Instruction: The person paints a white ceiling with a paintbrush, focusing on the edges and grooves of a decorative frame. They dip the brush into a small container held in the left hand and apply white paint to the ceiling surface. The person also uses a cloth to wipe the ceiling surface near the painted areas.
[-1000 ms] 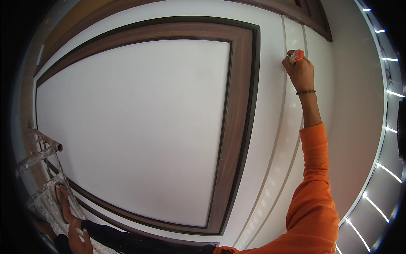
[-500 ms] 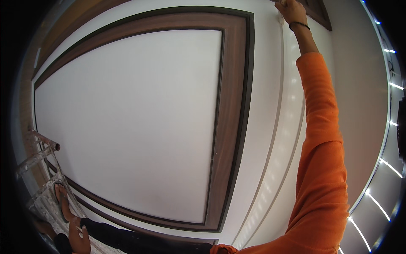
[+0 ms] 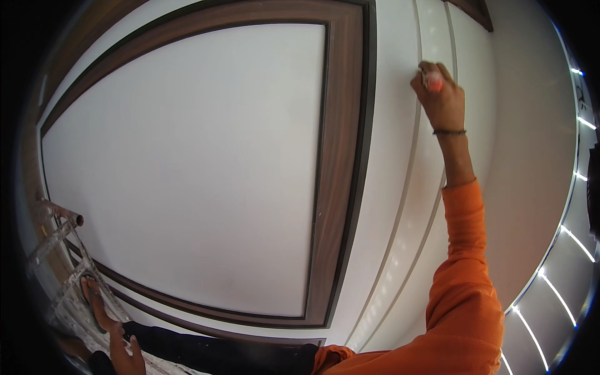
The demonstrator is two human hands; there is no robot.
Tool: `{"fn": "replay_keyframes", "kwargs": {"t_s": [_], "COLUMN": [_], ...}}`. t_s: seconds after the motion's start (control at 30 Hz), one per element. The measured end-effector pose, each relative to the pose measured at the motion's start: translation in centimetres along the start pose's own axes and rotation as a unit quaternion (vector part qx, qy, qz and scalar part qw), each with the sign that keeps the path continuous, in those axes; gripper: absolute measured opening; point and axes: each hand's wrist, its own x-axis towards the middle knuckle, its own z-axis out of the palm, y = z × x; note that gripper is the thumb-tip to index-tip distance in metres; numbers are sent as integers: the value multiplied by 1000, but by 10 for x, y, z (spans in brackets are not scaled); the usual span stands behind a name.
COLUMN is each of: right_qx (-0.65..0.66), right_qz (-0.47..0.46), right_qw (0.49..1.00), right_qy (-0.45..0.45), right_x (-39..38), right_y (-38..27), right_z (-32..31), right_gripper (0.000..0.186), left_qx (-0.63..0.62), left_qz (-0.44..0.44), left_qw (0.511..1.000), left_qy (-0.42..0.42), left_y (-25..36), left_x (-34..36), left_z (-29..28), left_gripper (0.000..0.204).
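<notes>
My right hand point(image 3: 442, 103) is closed round a small tool with a red rounded end point(image 3: 435, 82). Motion blurs the tool, so I cannot tell its kind. The fist is at a long white wall moulding point(image 3: 431, 31); whether the tool touches it is hidden by my fingers. A dark bracelet circles the wrist below an orange sleeve. Down at the lower left, my left hand point(image 3: 128, 356) shows partly, its fingers apart with nothing seen in them. It is nearest to my dark-trousered leg point(image 3: 212, 353) and the paint-spattered metal scaffold point(image 3: 78, 272).
A large white wall panel point(image 3: 187, 175) has a brown frame point(image 3: 340, 156) left of the moulding. My sandalled foot point(image 3: 95, 300) stands on the scaffold at lower left. Strip lights point(image 3: 556, 300) run along the right. A brown-edged corner piece point(image 3: 475, 12) shows at the top right.
My right hand has come down along the moulding from the picture's top edge, the elbow bending. The tool's red end now shows. My left hand has shifted slightly right.
</notes>
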Motion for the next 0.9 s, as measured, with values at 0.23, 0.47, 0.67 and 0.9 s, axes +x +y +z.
{"fn": "replay_keyframes", "kwargs": {"t_s": [0.23, 0.47, 0.67, 0.9], "right_qx": [24, 4, -6, -71], "right_qz": [50, 60, 53, -23], "right_qw": [996, 996, 995, 995], "right_qy": [-76, -63, -83, -64], "right_x": [-130, -92, -23, 26], "right_y": [-71, -68, -34, -14], "right_z": [-61, -47, -16, 7], "right_gripper": [25, 13, 20, 25], "left_qx": [-8, 8, 7, 29], "left_qz": [-15, 6, -23, -4], "left_qw": [1000, 999, 998, 998], "left_qy": [6, -31, -57, -63], "left_y": [19, 7, 3, 18], "left_x": [8, 10, 6, 1], "left_z": [-3, 1, -7, -13], "left_gripper": [44, 43, 48, 42]}}
